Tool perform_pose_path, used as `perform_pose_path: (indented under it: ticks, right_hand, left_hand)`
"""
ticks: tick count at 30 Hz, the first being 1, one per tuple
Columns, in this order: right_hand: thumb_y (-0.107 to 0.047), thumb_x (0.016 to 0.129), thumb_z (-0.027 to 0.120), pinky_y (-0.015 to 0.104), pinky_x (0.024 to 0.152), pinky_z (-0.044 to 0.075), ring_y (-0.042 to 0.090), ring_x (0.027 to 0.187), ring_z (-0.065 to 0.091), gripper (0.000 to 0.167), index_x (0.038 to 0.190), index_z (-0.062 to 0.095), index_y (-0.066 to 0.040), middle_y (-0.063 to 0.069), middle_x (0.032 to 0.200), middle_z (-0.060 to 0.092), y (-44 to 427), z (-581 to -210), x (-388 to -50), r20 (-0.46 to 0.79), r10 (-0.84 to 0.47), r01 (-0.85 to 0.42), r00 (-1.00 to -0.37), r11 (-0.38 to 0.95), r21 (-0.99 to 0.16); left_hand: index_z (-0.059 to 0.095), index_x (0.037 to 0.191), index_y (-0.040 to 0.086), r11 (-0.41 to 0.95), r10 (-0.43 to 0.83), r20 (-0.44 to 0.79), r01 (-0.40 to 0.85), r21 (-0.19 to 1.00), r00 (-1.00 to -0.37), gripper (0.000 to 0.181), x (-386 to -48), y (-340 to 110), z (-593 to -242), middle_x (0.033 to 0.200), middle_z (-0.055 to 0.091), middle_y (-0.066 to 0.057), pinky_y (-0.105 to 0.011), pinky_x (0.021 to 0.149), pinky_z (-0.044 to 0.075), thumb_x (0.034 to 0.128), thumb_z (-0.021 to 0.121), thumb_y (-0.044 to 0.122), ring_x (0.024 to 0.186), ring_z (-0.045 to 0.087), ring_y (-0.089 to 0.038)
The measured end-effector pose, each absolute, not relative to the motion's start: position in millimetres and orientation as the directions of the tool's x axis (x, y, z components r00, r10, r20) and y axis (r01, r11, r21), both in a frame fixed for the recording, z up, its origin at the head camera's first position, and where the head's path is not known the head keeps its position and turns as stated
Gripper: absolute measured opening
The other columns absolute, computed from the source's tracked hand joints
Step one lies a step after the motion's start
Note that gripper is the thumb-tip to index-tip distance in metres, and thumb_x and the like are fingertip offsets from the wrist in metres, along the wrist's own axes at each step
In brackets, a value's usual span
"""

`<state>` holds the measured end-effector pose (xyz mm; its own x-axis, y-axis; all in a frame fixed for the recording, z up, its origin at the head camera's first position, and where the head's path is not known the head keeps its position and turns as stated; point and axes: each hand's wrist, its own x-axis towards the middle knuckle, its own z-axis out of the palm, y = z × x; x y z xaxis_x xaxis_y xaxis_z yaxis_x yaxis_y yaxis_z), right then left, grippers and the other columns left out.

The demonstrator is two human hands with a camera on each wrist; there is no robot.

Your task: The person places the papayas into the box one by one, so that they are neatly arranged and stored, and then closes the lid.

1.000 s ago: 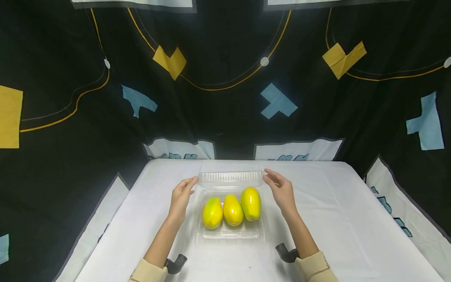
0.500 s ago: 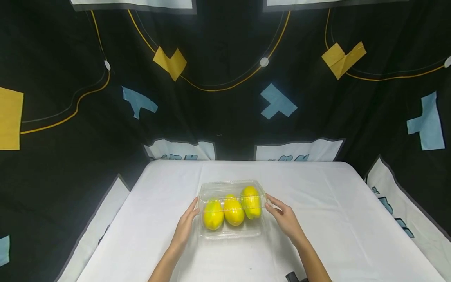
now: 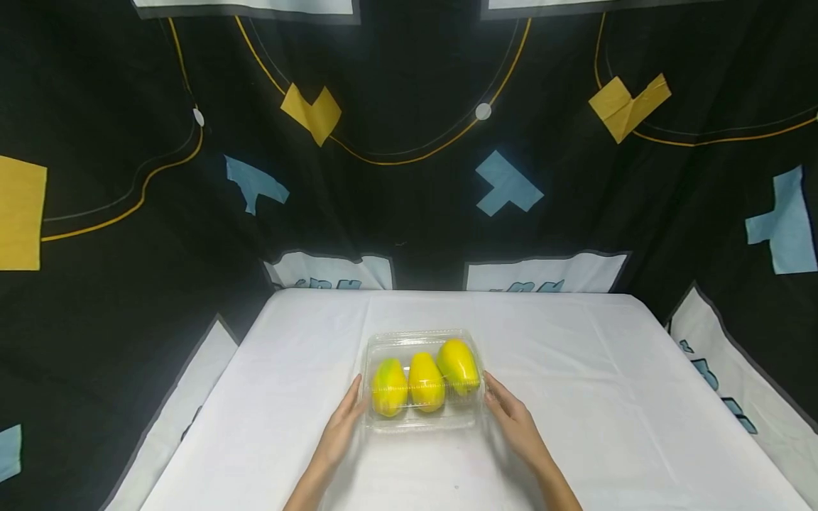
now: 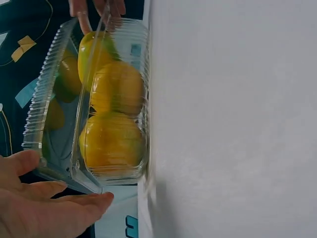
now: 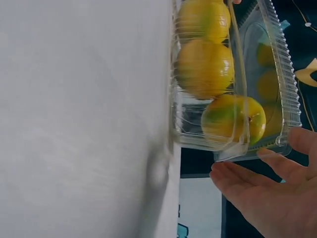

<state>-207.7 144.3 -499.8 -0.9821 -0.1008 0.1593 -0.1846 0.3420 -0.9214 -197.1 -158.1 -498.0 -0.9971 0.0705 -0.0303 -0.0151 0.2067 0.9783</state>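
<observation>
A clear plastic clamshell container (image 3: 422, 424) stands on the table, holding a row of glossy yellow-green fruits that look like mangoes (image 3: 426, 383). Its hinged lid (image 3: 399, 342) slants over them, with a gap at the front in both wrist views. My left hand (image 3: 339, 429) is at the lid's left side; the thumb touches the lid's front corner and the fairly straight fingers lie beside the rim (image 4: 81, 111). At the right side my right hand (image 3: 519, 428) mirrors this, its thumb against the lid's corner and its fingers extended along the edge (image 5: 285, 99).
A white cloth covers the table (image 3: 575, 376). Behind it hangs a black curtain (image 3: 396, 213) with yellow and blue tape patches. White panels with blue marks (image 3: 543, 275) line the table's far edge.
Both hands have come toward the front, swinging the lid from raised at the back down over the fruits. The right-hand fruit has tilted slightly.
</observation>
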Motion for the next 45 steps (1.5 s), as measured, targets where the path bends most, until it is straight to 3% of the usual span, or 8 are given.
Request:
perform_pose_path:
  ticks: [8, 16, 20, 23, 26, 32, 38, 45]
  right_hand:
    - [-0.029, 0.097, 0.046, 0.054, 0.098, 0.037, 0.039, 0.122, 0.043, 0.047, 0.139, 0.040, -0.009, 0.018, 0.134, 0.047, 144, -513, -208, 0.125, -0.042, -0.132, -0.991, 0.357, -0.925]
    - [-0.022, 0.095, 0.052, 0.035, 0.073, 0.053, 0.028, 0.087, 0.062, 0.046, 0.138, 0.042, -0.010, 0.018, 0.106, 0.062, 143, -516, -206, 0.066, -0.012, -0.067, -0.998, 0.276, -0.959]
    - [-0.013, 0.094, 0.053, 0.032, 0.070, 0.055, 0.024, 0.075, 0.063, 0.046, 0.137, 0.042, -0.005, 0.018, 0.093, 0.063, 143, -518, -206, 0.028, -0.016, -0.030, -0.999, 0.188, -0.982]
    - [-0.003, 0.092, 0.051, 0.033, 0.069, 0.056, 0.024, 0.071, 0.063, 0.047, 0.137, 0.040, -0.002, 0.021, 0.086, 0.061, 143, -520, -206, 0.003, -0.033, -0.005, -0.999, 0.085, -0.996]
    - [0.001, 0.091, 0.050, 0.034, 0.067, 0.056, 0.023, 0.068, 0.063, 0.048, 0.137, 0.039, -0.002, 0.024, 0.084, 0.060, 143, -522, -206, -0.019, -0.036, 0.019, -0.999, 0.016, -1.000]
    - [0.001, 0.090, 0.051, 0.033, 0.065, 0.056, 0.022, 0.066, 0.063, 0.049, 0.137, 0.041, -0.003, 0.022, 0.081, 0.061, 142, -525, -206, -0.041, -0.014, 0.042, -0.999, -0.016, -0.999]
    - [0.000, 0.090, 0.052, 0.034, 0.064, 0.056, 0.021, 0.064, 0.062, 0.049, 0.137, 0.040, -0.002, 0.022, 0.079, 0.061, 142, -526, -205, -0.032, -0.016, 0.032, -0.999, -0.031, -0.999]
    - [0.002, 0.089, 0.053, 0.033, 0.062, 0.056, 0.020, 0.062, 0.062, 0.050, 0.137, 0.041, -0.001, 0.021, 0.077, 0.061, 139, -526, -205, -0.044, 0.010, 0.044, -0.999, -0.054, -0.998]
  left_hand:
    - [0.019, 0.148, 0.015, 0.243, 0.087, -0.021, 0.001, 0.970, -0.996, 0.055, -193, -158, -513, 0.152, 0.010, -0.015, -0.066, 0.102, 0.003, 0.0986, 0.040, 0.025, 0.137, 0.005, -0.039]
    - [0.016, 0.148, 0.012, 0.253, 0.112, 0.011, 0.039, 0.967, -0.994, 0.056, -188, -157, -520, 0.151, 0.007, -0.020, -0.064, 0.102, 0.012, 0.0986, 0.040, 0.019, 0.134, 0.011, -0.045]
    - [0.018, 0.148, 0.013, 0.297, 0.098, 0.019, 0.048, 0.954, -0.995, 0.055, -188, -157, -522, 0.146, 0.021, -0.026, -0.062, 0.099, 0.029, 0.0985, 0.039, 0.020, 0.128, 0.027, -0.048]
    - [0.021, 0.147, 0.014, 0.332, 0.073, 0.021, 0.045, 0.942, -0.997, 0.054, -188, -158, -523, 0.135, 0.037, -0.028, -0.053, 0.088, 0.045, 0.0982, 0.041, 0.023, 0.115, 0.045, -0.045]
    - [0.024, 0.147, 0.013, 0.333, 0.058, 0.022, 0.040, 0.942, -0.998, 0.054, -188, -158, -522, 0.122, 0.045, -0.024, -0.042, 0.080, 0.048, 0.0973, 0.043, 0.022, 0.101, 0.053, -0.034]
    - [0.021, 0.148, 0.012, 0.298, 0.061, 0.007, 0.025, 0.954, -0.998, 0.055, -188, -156, -522, 0.097, 0.051, -0.012, -0.034, 0.075, 0.049, 0.0976, 0.042, 0.018, 0.085, 0.055, -0.024]
    - [0.009, 0.149, 0.009, 0.130, 0.149, 0.044, 0.064, 0.989, -0.988, 0.056, -187, -156, -523, 0.076, 0.060, -0.021, -0.030, 0.066, 0.053, 0.0994, 0.036, 0.009, 0.067, 0.059, -0.019]
    - [0.002, 0.147, 0.003, 0.014, 0.198, 0.116, 0.122, 0.992, -0.973, 0.055, -188, -156, -526, 0.071, 0.059, -0.027, -0.031, 0.058, 0.055, 0.1006, 0.030, 0.006, 0.059, 0.058, -0.014]
